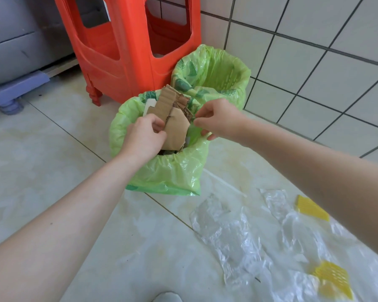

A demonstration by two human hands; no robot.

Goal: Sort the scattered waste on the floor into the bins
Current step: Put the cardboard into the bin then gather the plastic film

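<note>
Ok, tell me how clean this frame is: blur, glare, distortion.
Head view: even daylight, soft shadows only. Wide-angle bending curves the wall tiles and stretches the forearms at the edges. Clear plastic on the floor glints and smears at lower right; yellow scraps look soft. Cardboard, left hand and right hand are fairly sharp.

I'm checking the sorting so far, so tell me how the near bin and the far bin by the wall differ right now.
The near bin holds torn cardboard that sticks up past its rim; the far bin shows only its bare basket wall inside, with no waste visible. The left hand grips the cardboard over the near bin and the right hand is at its rim; nothing touches the far bin. Both wear the same light green liner bag.
</note>
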